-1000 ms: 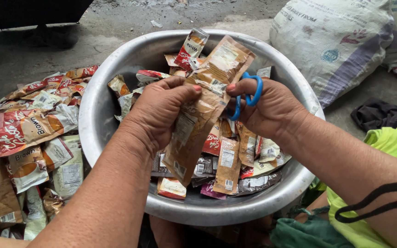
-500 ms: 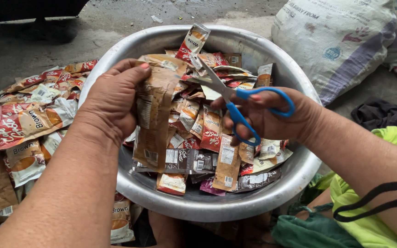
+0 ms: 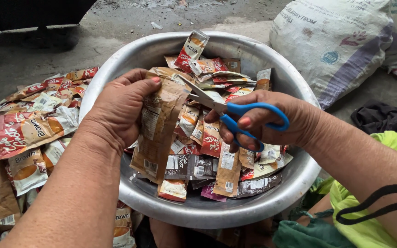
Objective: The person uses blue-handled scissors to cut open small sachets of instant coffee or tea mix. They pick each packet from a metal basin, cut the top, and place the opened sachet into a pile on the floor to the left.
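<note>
My left hand (image 3: 116,112) grips a long brown sachet (image 3: 158,124) by its top, holding it upright over a wide metal basin (image 3: 198,209). My right hand (image 3: 272,119) holds blue-handled scissors (image 3: 235,115), fingers through the loops. The open blades point left and touch the sachet's upper edge. The basin is filled with several small sachets (image 3: 217,142) in red, brown and white.
A heap of flattened sachets (image 3: 24,133) lies on the ground left of the basin. A large white woven sack (image 3: 336,41) sits at the upper right, beside dark cloth (image 3: 382,117). Green fabric (image 3: 359,206) covers my lap at lower right.
The hands parted from a joint grip on the sachet, then the scissors swung back left, and their blades now meet its top edge. My left hand lowered slightly.
</note>
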